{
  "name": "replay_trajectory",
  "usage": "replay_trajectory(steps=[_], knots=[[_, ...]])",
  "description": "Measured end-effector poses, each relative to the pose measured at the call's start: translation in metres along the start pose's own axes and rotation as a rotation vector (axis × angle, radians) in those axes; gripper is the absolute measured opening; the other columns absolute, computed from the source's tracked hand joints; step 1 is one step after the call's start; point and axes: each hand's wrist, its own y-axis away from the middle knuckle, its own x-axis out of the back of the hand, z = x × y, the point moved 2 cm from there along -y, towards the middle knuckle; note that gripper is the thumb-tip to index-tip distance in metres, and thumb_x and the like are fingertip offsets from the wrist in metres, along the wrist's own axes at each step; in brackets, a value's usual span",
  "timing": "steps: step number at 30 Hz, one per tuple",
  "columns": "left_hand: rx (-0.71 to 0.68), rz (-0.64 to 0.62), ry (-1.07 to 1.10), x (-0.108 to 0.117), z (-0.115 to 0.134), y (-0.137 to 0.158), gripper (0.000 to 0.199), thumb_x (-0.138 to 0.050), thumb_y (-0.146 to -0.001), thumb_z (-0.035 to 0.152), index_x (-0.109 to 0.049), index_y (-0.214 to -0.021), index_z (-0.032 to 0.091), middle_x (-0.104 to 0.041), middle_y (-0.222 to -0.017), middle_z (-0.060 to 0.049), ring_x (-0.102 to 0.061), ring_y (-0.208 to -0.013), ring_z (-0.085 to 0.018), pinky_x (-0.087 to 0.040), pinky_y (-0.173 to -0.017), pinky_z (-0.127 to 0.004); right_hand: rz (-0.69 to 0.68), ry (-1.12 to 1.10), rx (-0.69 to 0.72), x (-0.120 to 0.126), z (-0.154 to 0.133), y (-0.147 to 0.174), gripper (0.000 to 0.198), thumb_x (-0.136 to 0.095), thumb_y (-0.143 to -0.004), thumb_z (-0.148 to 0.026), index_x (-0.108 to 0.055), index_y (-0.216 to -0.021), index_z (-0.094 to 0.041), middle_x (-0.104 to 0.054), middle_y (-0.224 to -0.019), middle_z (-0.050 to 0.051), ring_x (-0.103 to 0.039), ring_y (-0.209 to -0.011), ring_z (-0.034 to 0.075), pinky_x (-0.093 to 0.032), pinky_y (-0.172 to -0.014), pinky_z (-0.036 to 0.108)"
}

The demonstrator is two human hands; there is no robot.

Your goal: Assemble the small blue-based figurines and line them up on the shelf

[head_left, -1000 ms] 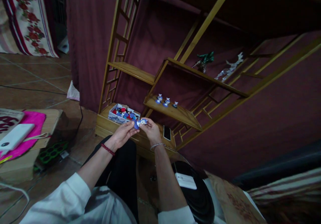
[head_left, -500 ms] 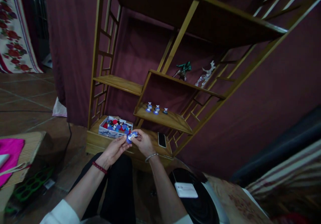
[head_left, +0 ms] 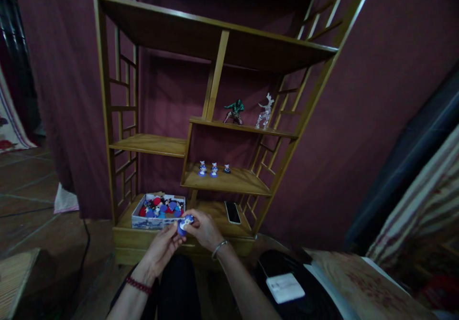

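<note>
A blue-and-white figurine (head_left: pixel 185 225) is pinched by the left hand (head_left: pixel 162 247) and right hand (head_left: pixel 204 230), in front of the wooden shelf unit (head_left: pixel 219 71). The step seems to be adjusting it; the next move calls for a steady grip. An open box (head_left: pixel 150 223) (patterned sides) holds jumbled red and blue pieces (head_left: pixel 163 208).

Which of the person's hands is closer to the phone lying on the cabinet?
The right hand. It is left of the phone and slightly lower in view, holding a purple figurine; the left hand is farther left and lower, at the figurine's other end.
</note>
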Motion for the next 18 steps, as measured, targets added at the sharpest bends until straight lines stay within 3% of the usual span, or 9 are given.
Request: replay_trajectory(steps=[11, 18], knots=[[0.018, -0.021, -0.045, -0.006, 0.009, 0.002, 0.012, -0.064, -0.071, 0.021, -0.059, -0.072, 0.01, -0.061, -0.064, -0.005, -0.056, -0.052, -0.009, -0.046, -0.052, -0.019, -0.052, -0.078, -0.062, 0.002, 0.005, -0.003, 0.019, -0.054, -0.069, -0.016, -0.057, -0.088, -0.018, -0.058, -0.075, -0.001, -0.054, -0.065, 0.01, -0.043, -0.059, 0.019], [-0.026, -0.019, -0.023, 0.0, 0.011, 0.002, 0.014, -0.067, -0.068, 0.021, -0.061, -0.075, 0.01, -0.062, -0.068, -0.005, -0.057, -0.057, -0.01, -0.047, -0.056, -0.021, -0.078, 0.043, -0.009, 0.001, -0.007, -0.009, 0.018, -0.055, -0.069, -0.015, -0.058, -0.086, -0.02, -0.058, -0.076, -0.002, -0.051, -0.065, 0.01, -0.04, -0.058, 0.019]])
